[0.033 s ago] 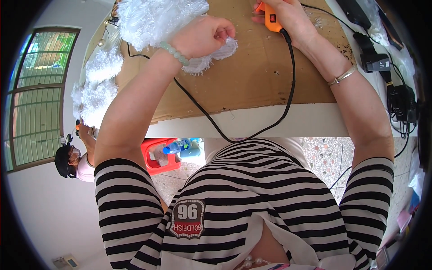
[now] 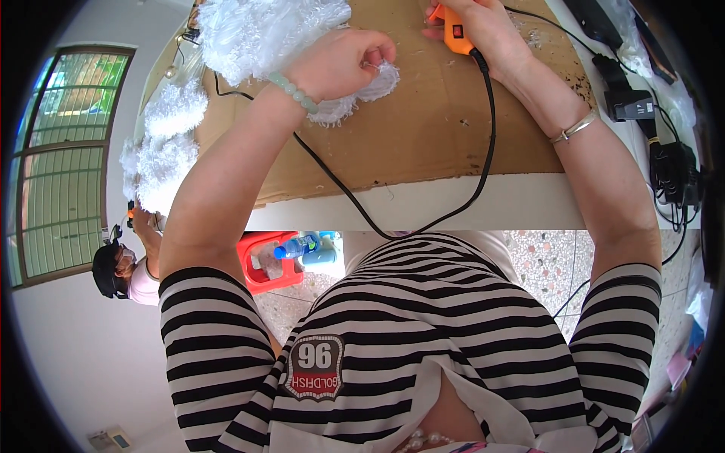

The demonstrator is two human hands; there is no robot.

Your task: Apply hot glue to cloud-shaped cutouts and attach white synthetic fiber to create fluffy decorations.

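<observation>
My left hand (image 2: pixel 340 62) is closed in a pinch over a small white frayed fabric piece (image 2: pixel 381 84), which lies on the cardboard (image 2: pixel 423 136) and is partly hidden under the hand and wrist. Wrapped in my right hand (image 2: pixel 495 34) is an orange corded hand tool (image 2: pixel 458 34) with a red switch. Its working end is cut off by the top edge, so I cannot tell its exact kind. From its lower end, a black cord (image 2: pixel 489 136) loops toward me and back under my left forearm.
A heap of white fringed fabric (image 2: pixel 264 34) lies beside my left hand, with more white bundles (image 2: pixel 170 151) farther left. Black adapters (image 2: pixel 672 174) and wires line the right edge. Below the table are a red stool (image 2: pixel 260 283) and a bottle (image 2: pixel 297 246). Another person (image 2: pixel 124 268) works at left.
</observation>
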